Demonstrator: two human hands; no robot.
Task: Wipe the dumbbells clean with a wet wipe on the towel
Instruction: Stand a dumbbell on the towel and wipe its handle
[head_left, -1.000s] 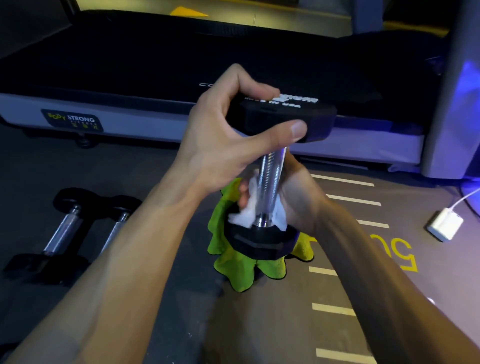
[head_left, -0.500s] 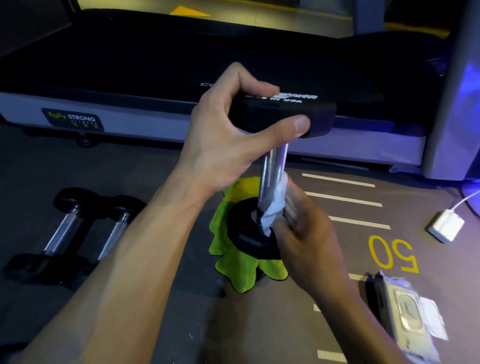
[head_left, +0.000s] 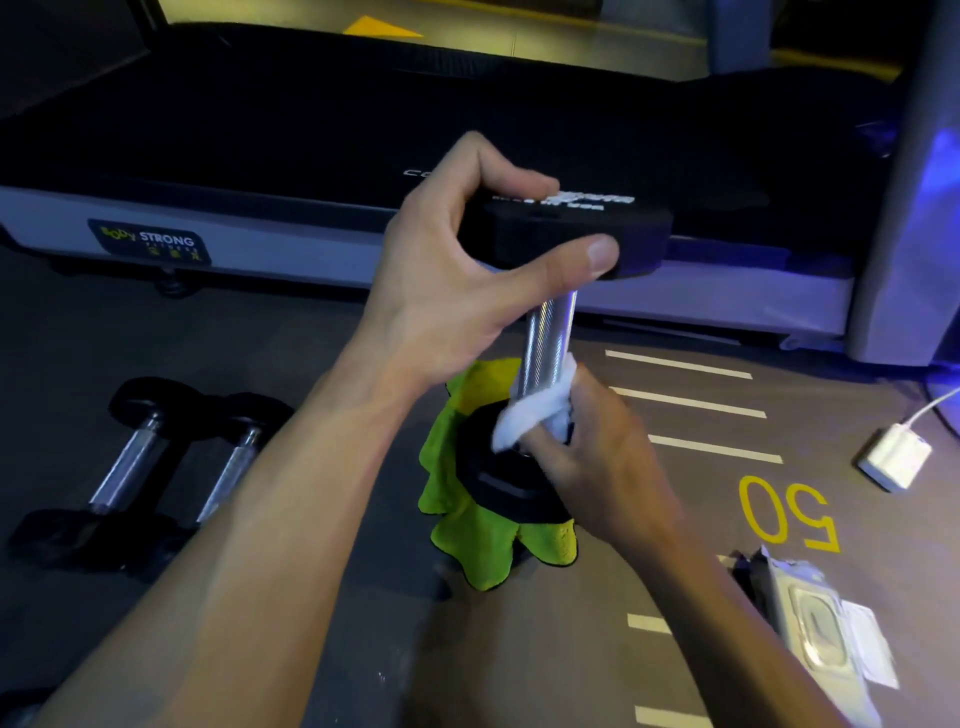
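Dumbbell (head_left: 550, 332) stands upright on end, lower black head seated on green towel (head_left: 467, 530) so floor (head_left: 519, 649) stays dry. My left hand (head_left: 457, 291) grips upper head by rim, thumb across front, to steady it; judged to allow turning. My right hand (head_left: 597, 457) pinches wet wipe (head_left: 530, 410) around base of handle, just above lower head. Handle: shiny ribbed metal. Heads: matte black, flat-faced. Wipe: white, crumpled. Towel: plush, wavy-edged. Two more dumbbells (head_left: 156, 462) lie left; wipes pack (head_left: 815, 629) right.
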